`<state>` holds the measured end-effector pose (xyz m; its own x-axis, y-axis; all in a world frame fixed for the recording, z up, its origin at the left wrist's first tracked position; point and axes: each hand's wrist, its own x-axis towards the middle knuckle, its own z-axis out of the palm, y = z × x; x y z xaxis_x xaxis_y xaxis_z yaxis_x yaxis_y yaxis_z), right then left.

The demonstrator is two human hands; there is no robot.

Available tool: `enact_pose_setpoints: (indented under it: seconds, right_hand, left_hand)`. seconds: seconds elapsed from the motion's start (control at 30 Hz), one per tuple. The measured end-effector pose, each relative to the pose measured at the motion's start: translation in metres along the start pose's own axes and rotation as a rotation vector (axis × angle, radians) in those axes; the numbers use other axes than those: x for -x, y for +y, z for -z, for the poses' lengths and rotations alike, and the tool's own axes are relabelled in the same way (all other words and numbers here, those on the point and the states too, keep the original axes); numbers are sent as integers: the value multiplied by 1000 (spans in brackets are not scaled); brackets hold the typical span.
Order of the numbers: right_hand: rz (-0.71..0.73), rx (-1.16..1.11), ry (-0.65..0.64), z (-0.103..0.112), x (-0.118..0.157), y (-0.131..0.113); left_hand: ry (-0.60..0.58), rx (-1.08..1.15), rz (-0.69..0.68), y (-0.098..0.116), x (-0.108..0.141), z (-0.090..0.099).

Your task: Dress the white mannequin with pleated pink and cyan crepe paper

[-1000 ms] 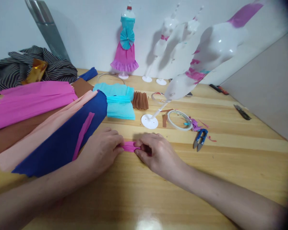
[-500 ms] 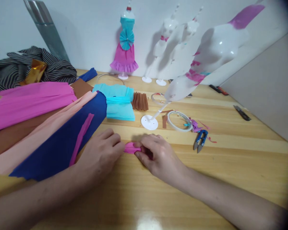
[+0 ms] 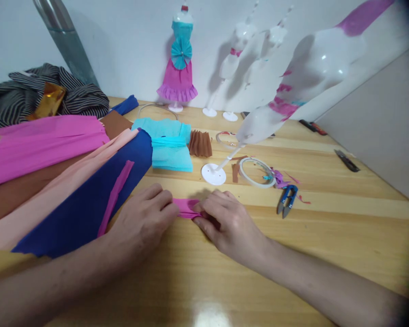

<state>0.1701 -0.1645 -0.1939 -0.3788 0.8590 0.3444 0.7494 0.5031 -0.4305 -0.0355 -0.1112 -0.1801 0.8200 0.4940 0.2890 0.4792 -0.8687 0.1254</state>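
A small piece of pink crepe paper (image 3: 187, 208) lies stretched between my two hands, just above the wooden table (image 3: 204, 268). My left hand (image 3: 148, 215) grips its left end with the fingers curled. My right hand (image 3: 223, 215) pinches the right end between thumb and fingers. Fine folds run along the pink piece; both its ends are hidden by my fingers. Beside my left hand a narrow magenta strip (image 3: 116, 197) rests on a dark blue sheet (image 3: 85, 209).
Pink paper (image 3: 47, 141), a cyan stack (image 3: 171, 156) and pleated brown paper (image 3: 200, 144) lie behind. A large mannequin (image 3: 300, 81) leans over tape (image 3: 257, 172) and blue snips (image 3: 287, 202). A dressed mannequin (image 3: 179, 79), bottle (image 3: 68, 45) and cutter (image 3: 346, 161) stand or lie farther off.
The pink piece between my hands looks flatter and longer, and my hands are slightly farther apart. The view has shifted a little.
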Motion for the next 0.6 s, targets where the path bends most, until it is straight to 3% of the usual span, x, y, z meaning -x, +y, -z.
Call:
enact_pose_setpoints:
  seconds: [0.23, 0.6]
  right_hand:
    - [-34, -61, -15, 0, -2, 0]
    - [-104, -59, -75, 5, -3, -3]
  left_hand:
    - [-75, 93, 82, -3, -2, -2]
    - [-78, 124, 118, 0, -2, -1]
